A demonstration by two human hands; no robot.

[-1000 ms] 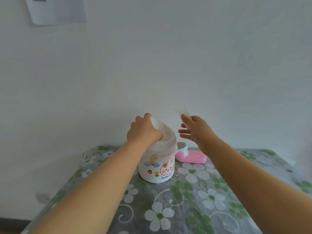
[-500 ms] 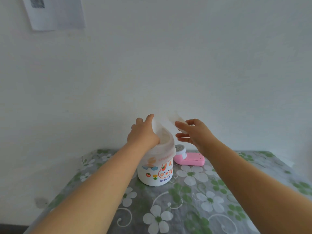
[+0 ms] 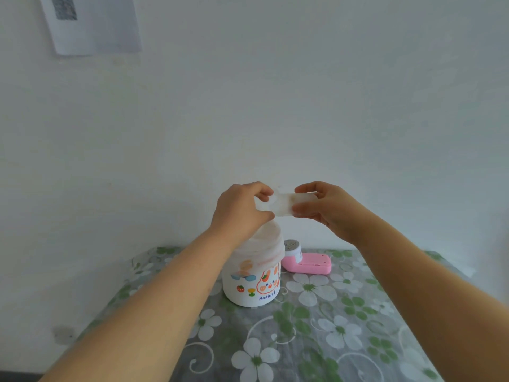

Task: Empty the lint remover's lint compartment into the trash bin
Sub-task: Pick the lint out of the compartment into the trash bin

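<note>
I hold the translucent lint compartment (image 3: 286,203) up in the air between my 2 hands, flat and roughly level, against the white wall (image 3: 303,106). My left hand (image 3: 241,209) pinches its left end: the thumb sits under the edge and the curled fingers come over the top, narrow around the plastic. My right hand (image 3: 327,206) pinches the right end the same way, thumb below, fingers above, closed on the piece. My 2 sets of fingertips are near each other with only the middle of the compartment showing between them. The piece is cloudy white with a yellowish smudge near my right fingers; whether any lint is inside I cannot tell.

Directly below my left hand stands the trash bin (image 3: 252,282), a small white tub with a rabbit drawing and the word "Rabbit" on its side, lined with a thin white bag (image 3: 265,244) whose edge rises toward my wrist. The compartment is above the bin's opening and slightly to its right, not touching it.

Below my right hand and behind the bin, the pink lint remover (image 3: 308,262) lies on its side on the table (image 3: 344,326), its round head just beside the bin. The table wears a grey cloth with white flowers and green leaves. Far above my left hand, a sheet of paper (image 3: 93,23) is stuck on the wall.
</note>
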